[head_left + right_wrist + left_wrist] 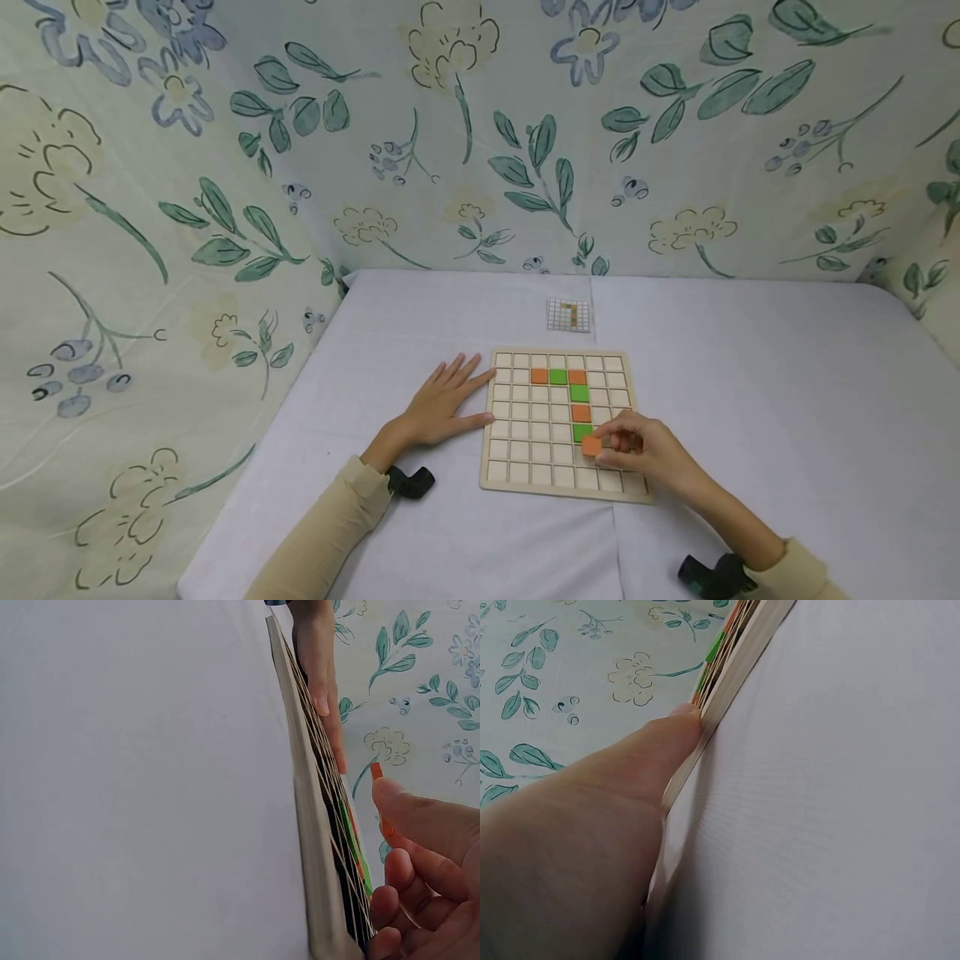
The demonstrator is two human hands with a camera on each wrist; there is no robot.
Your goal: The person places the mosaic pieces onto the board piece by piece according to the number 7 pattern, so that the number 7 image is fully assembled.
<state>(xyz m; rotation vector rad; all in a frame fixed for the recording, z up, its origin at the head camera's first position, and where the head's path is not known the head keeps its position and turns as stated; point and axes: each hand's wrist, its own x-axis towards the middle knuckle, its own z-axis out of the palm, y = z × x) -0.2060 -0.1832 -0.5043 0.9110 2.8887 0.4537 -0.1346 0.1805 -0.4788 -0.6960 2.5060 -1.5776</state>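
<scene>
A square wooden grid board [555,493] lies on the table with orange and green tiles set in some of its cells. They make a short row near the top and a column running down from its right end. My right hand [645,446] pinches an orange tile [592,447] between thumb and fingers, just below the lowest green tile [581,431]. In the right wrist view the pinched tile [377,771] shows edge-on. With fingers spread, my left hand [438,408] touches the board's left edge; its thumb [679,735] rests on the rim in the left wrist view.
Behind the board lies a small card [567,315] printed with a grid and a coloured pattern. A white cloth [750,375] covers the table. Floral fabric [450,192] hangs behind and at the left side. Each wrist wears a black camera [411,482].
</scene>
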